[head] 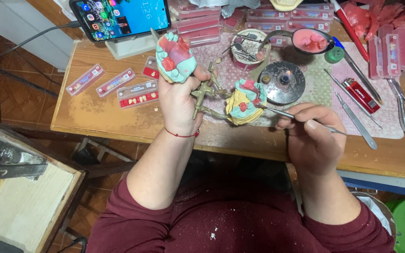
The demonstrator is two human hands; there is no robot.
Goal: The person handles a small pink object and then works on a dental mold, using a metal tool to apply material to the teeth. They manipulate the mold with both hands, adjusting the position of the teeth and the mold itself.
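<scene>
Head view looks down on a wooden desk [99,117] dusted with pale powder, its right part covered by a pink patterned mat [385,126]. At the far edge a phone [120,16] with a lit screen rests on a white stand. Stacks of pink plastic boxes [198,23] line the back, and three flat clear strips of small artificial teeth [113,84] lie on the bare wood to the left.

Near the middle, the left hand [179,103] is closed as a tight grip around a brass hinged articulator [207,96]. Its upper half, a teal cast with red wax [175,57], is tipped up and back above the knuckles; its lower half, a yellow and teal cast with red wax [244,100], lies out toward the right, just above the desk.

The right hand [312,136] pinches a slim metal instrument [301,117] like a pen, fingers pressed together on its shaft, and the tip touches the red wax on the lower cast.

Just behind that cast sits a round metal burner [283,82] with a small flame. Further right on the mat lie a red lighter [361,95], slender steel tools [355,119] and pliers [404,107].
</scene>
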